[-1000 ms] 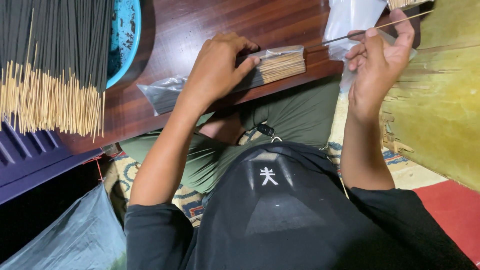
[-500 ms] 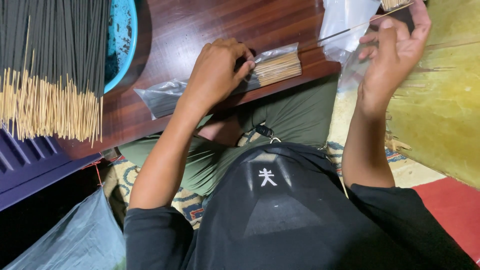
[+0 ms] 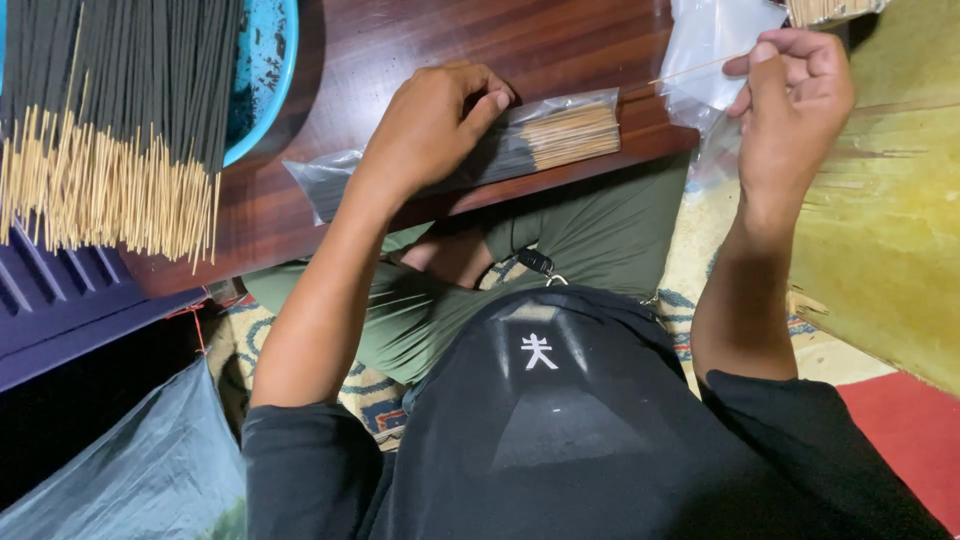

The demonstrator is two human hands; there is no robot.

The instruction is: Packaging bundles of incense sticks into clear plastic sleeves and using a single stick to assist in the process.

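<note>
A clear plastic bag of dark incense sticks (image 3: 560, 132) with bare bamboo ends lies along the near edge of a dark wooden table (image 3: 420, 50). My left hand (image 3: 430, 125) presses down on the middle of this bag, fingers curled over it. My right hand (image 3: 795, 95) is raised at the right, pinching a single thin incense stick (image 3: 690, 70) that points left. The stick lies in front of an empty clear plastic bag (image 3: 710, 45). I cannot tell whether the hand also touches that bag.
A large heap of loose incense sticks (image 3: 110, 120) fills the upper left, beside a blue bowl (image 3: 265, 70). A purple crate (image 3: 60, 320) and a grey plastic sack (image 3: 140, 470) sit lower left. A yellow-green mat (image 3: 880, 220) lies at the right; another stick bundle (image 3: 830, 10) shows top right.
My right hand has shifted slightly down and turned, still pinching the single stick. My left hand stays pressed on the bagged sticks; the view has shifted a little.
</note>
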